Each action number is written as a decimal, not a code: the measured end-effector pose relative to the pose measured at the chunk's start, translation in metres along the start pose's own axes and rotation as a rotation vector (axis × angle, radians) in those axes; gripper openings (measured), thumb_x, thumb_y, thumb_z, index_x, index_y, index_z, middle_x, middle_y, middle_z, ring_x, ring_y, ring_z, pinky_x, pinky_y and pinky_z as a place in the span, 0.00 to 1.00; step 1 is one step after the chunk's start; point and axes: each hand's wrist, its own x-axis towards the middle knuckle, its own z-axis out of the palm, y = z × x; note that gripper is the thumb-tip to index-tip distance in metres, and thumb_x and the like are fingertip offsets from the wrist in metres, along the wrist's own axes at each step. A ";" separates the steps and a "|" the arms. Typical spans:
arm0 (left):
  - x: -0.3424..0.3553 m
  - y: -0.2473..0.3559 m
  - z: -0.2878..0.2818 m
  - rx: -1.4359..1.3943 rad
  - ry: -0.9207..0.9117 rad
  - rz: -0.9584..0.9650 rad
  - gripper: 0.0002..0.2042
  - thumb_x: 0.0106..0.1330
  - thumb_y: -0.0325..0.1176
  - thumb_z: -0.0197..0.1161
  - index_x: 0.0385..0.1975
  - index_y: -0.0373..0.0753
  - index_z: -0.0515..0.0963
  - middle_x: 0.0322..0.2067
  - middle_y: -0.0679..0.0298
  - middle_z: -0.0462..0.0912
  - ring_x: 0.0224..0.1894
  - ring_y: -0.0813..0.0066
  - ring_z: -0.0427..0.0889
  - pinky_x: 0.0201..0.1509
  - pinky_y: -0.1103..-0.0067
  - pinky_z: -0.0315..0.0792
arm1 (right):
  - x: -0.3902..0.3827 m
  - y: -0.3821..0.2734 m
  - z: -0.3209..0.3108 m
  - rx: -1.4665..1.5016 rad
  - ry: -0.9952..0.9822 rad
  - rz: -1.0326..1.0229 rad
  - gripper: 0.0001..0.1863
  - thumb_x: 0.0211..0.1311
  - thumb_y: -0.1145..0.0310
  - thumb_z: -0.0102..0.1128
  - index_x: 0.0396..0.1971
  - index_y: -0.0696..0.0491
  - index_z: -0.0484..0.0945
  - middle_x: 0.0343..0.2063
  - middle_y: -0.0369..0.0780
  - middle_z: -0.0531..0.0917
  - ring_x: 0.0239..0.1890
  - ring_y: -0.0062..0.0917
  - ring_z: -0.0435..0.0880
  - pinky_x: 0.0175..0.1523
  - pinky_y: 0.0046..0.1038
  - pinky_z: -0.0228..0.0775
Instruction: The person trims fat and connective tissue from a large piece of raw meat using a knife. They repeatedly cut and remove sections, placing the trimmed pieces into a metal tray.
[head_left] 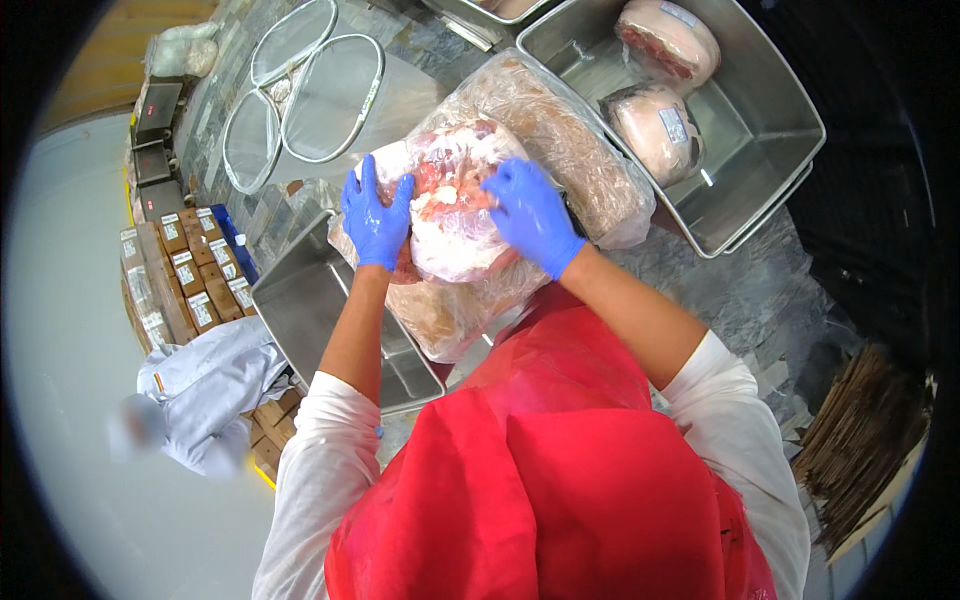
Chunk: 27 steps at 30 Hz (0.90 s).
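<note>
A large cut of raw meat (455,235), pink-red with thick white fat, lies in front of me on a plastic-covered bundle (540,125). My left hand (378,222), in a blue glove, rests on the cut's left side with thumb and fingers spread apart. On its right side is my right hand (535,215), also blue-gloved, its fingers curled and pressed together at the meat's surface. Whatever those fingertips pinch is hidden from view.
Two wrapped, labelled meat pieces (668,45) sit in a metal tub (770,130) at right. Another metal tub (300,290) stands at left, below a three-ringed bag holder (335,100). Farther left are stacked cartons (195,262) and a person in a pale coat (215,375). Flattened cardboard (860,450) lies lower right.
</note>
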 end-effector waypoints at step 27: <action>-0.005 -0.040 0.001 -0.174 -0.144 -0.059 0.34 0.78 0.44 0.57 0.76 0.29 0.56 0.73 0.41 0.64 0.74 0.52 0.65 0.76 0.66 0.58 | -0.072 0.018 0.027 0.994 0.453 0.413 0.22 0.61 0.69 0.64 0.57 0.56 0.80 0.52 0.51 0.82 0.46 0.43 0.85 0.53 0.40 0.77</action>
